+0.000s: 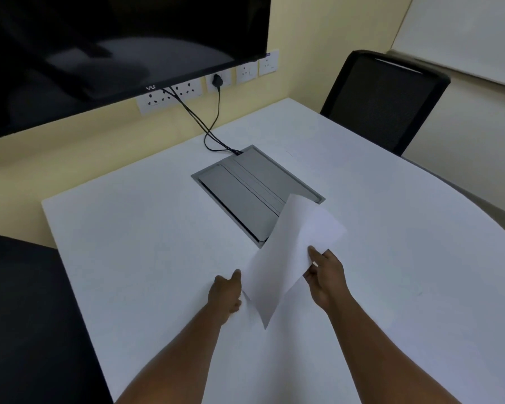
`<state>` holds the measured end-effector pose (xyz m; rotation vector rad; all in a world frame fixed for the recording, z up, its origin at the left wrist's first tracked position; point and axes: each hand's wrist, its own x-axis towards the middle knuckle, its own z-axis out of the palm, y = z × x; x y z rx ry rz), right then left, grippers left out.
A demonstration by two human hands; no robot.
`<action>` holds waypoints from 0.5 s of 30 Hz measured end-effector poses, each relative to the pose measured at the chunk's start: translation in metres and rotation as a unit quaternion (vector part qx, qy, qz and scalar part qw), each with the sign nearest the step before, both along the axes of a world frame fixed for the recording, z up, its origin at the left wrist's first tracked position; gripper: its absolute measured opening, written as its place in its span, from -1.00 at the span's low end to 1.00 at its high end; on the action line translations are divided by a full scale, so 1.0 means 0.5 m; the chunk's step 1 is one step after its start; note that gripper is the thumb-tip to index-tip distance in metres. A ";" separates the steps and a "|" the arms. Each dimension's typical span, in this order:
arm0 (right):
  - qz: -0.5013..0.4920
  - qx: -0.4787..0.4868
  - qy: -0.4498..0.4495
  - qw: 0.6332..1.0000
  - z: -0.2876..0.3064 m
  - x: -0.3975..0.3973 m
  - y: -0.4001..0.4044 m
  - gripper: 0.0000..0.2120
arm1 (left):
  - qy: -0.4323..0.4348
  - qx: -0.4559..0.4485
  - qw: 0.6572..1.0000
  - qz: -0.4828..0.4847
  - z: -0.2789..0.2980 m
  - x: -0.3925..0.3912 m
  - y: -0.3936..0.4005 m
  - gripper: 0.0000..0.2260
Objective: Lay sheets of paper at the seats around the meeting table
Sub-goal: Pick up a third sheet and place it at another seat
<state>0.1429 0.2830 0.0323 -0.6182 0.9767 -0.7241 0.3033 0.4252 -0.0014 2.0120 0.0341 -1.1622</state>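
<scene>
Both my hands hold white sheets of paper (286, 252) above the middle of the white meeting table (146, 234). My right hand (325, 277) pinches the right edge, thumb on top. My left hand (226, 293) grips the lower left edge. The paper is lifted and tilted, its far corner over the grey cable box; I cannot tell how many sheets there are. A black chair (387, 100) stands at the table's far right side. Another black chair (21, 316) is at the left side.
A grey cable box (245, 185) is sunk into the table's middle, with black cables (207, 121) running up to wall sockets (216, 81). A dark screen (114, 48) hangs on the yellow wall. A whiteboard (473, 33) is at the upper right.
</scene>
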 end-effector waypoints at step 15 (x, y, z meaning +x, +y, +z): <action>0.076 0.002 -0.086 0.993 0.089 0.176 0.105 -0.80 | 0.127 -0.197 0.945 0.229 0.041 0.115 0.127 -0.84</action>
